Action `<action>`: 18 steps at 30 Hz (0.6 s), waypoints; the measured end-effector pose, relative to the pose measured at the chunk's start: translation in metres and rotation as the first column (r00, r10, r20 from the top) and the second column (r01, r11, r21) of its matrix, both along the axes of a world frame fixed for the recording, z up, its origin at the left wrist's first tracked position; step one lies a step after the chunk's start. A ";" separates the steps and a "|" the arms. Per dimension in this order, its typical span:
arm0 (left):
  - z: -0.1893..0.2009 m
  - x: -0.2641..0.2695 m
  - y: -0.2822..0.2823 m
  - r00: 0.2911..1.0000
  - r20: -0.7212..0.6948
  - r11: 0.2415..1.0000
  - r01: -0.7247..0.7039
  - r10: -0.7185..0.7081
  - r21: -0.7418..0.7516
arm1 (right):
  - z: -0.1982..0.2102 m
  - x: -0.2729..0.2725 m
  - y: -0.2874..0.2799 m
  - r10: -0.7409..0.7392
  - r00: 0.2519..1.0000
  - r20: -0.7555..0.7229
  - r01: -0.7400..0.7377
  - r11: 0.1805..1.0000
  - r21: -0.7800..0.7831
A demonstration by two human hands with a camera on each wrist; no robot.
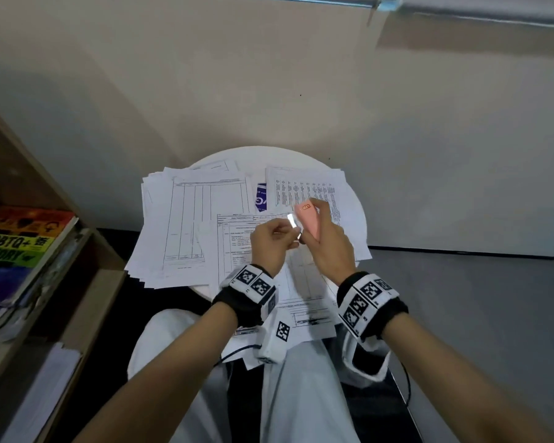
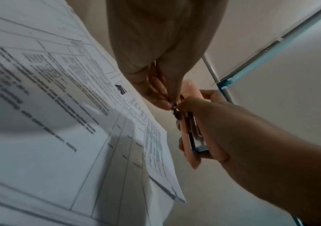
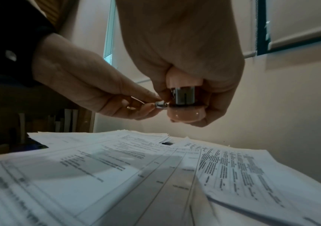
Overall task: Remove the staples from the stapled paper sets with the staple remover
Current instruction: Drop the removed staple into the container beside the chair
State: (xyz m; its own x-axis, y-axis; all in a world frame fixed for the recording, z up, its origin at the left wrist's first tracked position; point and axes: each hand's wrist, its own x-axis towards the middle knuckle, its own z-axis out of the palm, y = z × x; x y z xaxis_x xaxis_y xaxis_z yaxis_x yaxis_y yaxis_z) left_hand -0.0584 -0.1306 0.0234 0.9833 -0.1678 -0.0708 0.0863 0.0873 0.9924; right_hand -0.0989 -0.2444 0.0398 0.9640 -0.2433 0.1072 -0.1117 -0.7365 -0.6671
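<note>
Wrists raised over papers. Right hand grips remover; left hand pinches small metal piece at its tip, likely pulled staple. Remaining sets: cannot tell.

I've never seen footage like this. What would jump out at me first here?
Probably the pink stapler-like tool, gripped in the right hand above the papers, while the left hand pinches at its shiny metal tip. Next, the printed sheets spread all over the small round white table. Both wrists wear bands with black-and-white square markers.
</note>
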 end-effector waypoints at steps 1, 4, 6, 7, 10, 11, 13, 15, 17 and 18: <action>0.003 -0.007 -0.003 1.000 0.003 1.000 -0.008 0.008 -0.011 | 0.003 -0.008 -0.002 -0.010 1.000 -0.001 0.010 1.000 -0.002; 0.009 -0.027 -0.011 0.999 0.020 0.999 -0.033 0.033 -0.005 | 0.009 -0.032 -0.007 -0.038 0.999 0.005 0.038 0.999 -0.010; 0.010 -0.038 -0.018 0.999 0.029 0.999 -0.045 0.045 -0.009 | 0.014 -0.048 -0.010 -0.056 0.998 0.021 0.057 0.998 -0.026; 0.010 -0.042 -0.022 0.998 0.033 0.999 -0.054 0.054 -0.006 | 0.016 -0.055 -0.011 -0.064 0.998 0.024 0.065 0.997 -0.046; 0.015 -0.052 -0.035 0.997 0.056 0.999 -0.053 0.053 0.006 | 0.020 -0.080 -0.019 -0.102 0.995 0.004 0.102 0.988 -0.115; 0.018 -0.054 -0.040 0.997 0.068 0.999 -0.031 0.029 0.016 | 0.020 -0.089 -0.024 -0.127 0.992 0.002 0.127 0.985 -0.116; 0.025 -0.058 -0.053 0.996 0.080 0.999 0.022 -0.025 0.040 | 0.016 -0.111 -0.038 -0.170 0.985 0.009 0.170 0.980 -0.104; 0.031 -0.062 -0.069 0.992 0.078 0.993 0.090 -0.096 0.083 | 0.009 -0.139 -0.054 -0.192 0.981 0.035 0.194 0.979 -0.070; 0.031 -0.072 -0.093 0.970 0.056 0.957 0.225 -0.238 0.181 | 0.004 -0.171 -0.075 -0.280 0.958 0.056 0.280 0.960 -0.001; 0.027 -0.081 -0.107 0.949 0.025 0.927 0.300 -0.313 0.227 | 0.000 -0.187 -0.086 -0.351 0.935 0.047 0.349 0.936 0.047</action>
